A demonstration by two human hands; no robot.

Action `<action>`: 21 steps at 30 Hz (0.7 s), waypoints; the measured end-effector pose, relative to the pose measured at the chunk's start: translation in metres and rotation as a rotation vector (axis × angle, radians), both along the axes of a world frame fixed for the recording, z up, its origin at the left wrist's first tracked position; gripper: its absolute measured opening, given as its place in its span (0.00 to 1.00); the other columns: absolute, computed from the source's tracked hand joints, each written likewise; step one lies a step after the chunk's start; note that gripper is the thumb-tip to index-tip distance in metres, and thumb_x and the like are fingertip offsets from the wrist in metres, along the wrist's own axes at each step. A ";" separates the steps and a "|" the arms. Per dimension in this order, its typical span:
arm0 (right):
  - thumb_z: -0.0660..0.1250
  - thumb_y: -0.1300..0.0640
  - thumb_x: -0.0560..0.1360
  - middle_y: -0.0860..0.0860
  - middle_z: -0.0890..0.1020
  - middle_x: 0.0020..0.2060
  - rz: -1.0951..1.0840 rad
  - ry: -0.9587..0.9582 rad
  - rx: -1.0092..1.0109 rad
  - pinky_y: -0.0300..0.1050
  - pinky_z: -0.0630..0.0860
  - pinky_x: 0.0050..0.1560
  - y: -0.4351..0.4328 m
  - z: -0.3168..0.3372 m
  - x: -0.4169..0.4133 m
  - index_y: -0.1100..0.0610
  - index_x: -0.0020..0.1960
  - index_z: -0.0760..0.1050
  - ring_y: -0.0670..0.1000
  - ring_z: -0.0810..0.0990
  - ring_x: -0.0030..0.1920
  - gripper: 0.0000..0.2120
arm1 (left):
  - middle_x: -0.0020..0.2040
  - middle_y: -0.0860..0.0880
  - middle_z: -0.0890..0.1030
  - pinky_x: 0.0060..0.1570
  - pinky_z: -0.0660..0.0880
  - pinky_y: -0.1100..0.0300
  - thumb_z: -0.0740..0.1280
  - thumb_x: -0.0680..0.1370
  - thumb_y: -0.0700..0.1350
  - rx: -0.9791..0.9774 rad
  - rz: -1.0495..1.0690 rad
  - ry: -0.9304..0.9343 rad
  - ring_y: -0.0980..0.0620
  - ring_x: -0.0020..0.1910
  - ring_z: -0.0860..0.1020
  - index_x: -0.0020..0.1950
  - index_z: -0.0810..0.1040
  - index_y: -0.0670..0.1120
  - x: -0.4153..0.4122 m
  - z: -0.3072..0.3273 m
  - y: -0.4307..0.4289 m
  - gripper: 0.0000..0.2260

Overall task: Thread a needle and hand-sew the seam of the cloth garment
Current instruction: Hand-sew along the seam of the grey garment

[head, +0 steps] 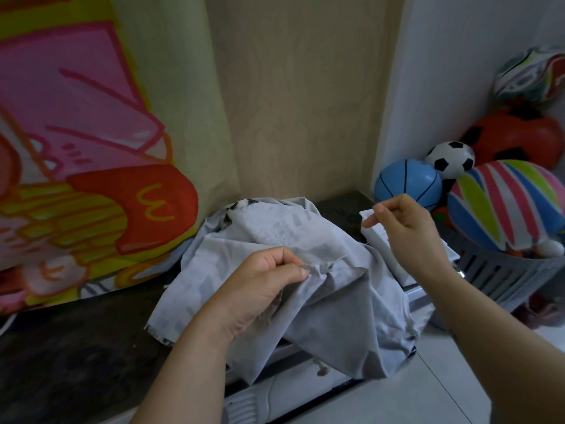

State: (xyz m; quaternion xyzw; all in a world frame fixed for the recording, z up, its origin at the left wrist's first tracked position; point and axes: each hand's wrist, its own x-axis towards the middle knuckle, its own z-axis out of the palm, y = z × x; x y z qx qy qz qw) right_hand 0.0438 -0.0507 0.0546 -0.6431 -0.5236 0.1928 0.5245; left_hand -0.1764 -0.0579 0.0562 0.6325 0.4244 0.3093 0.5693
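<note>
A person's left hand pinches the puckered seam of a pale grey cloth garment, heaped on a dark stone counter at the centre of the frame. The right hand, raised at centre right, presses thumb and forefinger together; anything held there is too fine to see. A grey slatted plastic basket stands at right.

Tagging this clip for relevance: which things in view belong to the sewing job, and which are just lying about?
In use: grey garment, pinched at its seam by the left hand; right hand, fingers pinched, needle too small to see.
Lying about: toy balls, grey basket, cartoon-print cloth.
</note>
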 end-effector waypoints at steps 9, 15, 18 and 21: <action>0.60 0.54 0.79 0.46 0.82 0.36 0.370 -0.082 -0.053 0.38 0.74 0.42 -0.019 0.009 -0.041 0.55 0.48 0.72 0.43 0.79 0.38 0.05 | 0.30 0.55 0.77 0.37 0.69 0.64 0.67 0.76 0.41 0.016 0.090 0.000 0.59 0.33 0.73 0.35 0.80 0.51 0.004 -0.001 0.002 0.11; 0.57 0.52 0.80 0.52 0.78 0.33 0.316 -0.272 -0.006 0.46 0.72 0.38 -0.020 -0.009 -0.053 0.51 0.48 0.67 0.48 0.75 0.36 0.05 | 0.29 0.58 0.78 0.32 0.69 0.71 0.68 0.76 0.41 0.073 0.087 0.021 0.63 0.30 0.74 0.41 0.80 0.49 0.003 0.000 0.001 0.05; 0.57 0.51 0.80 0.54 0.80 0.39 0.277 -0.270 -0.044 0.52 0.75 0.43 -0.017 -0.006 -0.046 0.53 0.50 0.68 0.51 0.78 0.40 0.06 | 0.34 0.57 0.81 0.40 0.73 0.67 0.71 0.75 0.43 0.159 0.118 0.120 0.60 0.37 0.78 0.41 0.82 0.51 0.002 -0.005 0.004 0.04; 0.57 0.50 0.80 0.52 0.81 0.40 0.281 -0.291 -0.080 0.49 0.76 0.43 -0.015 -0.006 -0.041 0.52 0.50 0.69 0.53 0.79 0.41 0.06 | 0.33 0.57 0.81 0.41 0.74 0.68 0.72 0.74 0.44 0.253 0.151 0.205 0.59 0.38 0.79 0.40 0.82 0.52 0.004 -0.008 0.005 0.04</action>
